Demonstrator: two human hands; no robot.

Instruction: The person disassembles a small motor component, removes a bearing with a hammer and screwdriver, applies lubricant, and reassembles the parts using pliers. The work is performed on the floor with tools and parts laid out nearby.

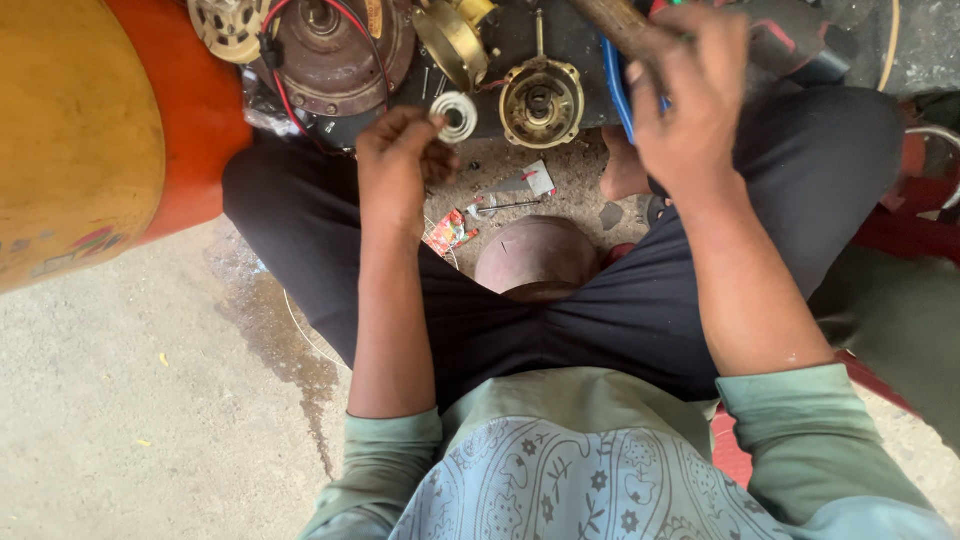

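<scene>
Fingers [432,130] of the left hand [398,165] are pinched on one small silver ring-shaped metal bearing [460,115], held up just above the dusty ground between the knees. Right hand [690,110] is clenched round one brown wooden tool handle [625,25], which runs up out of the top edge, so its head is out of sight.

Now by size. One big yellow and orange drum [90,130] fills the upper left, with a faded multicoloured sticker low on its yellow face. Beside it, one round dark brown metal motor housing [335,50] with one red wire looped over it. One dull brown metal dome [538,255] sits just in front of the person's lap.

Brass-coloured round metal parts: two, one tilted cup shape [452,40] and one flat hub with a centre hole [541,103], close to the bearing. One cream perforated round disc [228,25] at the top edge, left of the housing. One blue hose [612,85] passes behind the right hand.

Smallest: one crumpled red printed wrapper [450,232] and one small white and red paper scrap [538,178] on the ground between the knees, with one thin metal pin [505,207] between them.
</scene>
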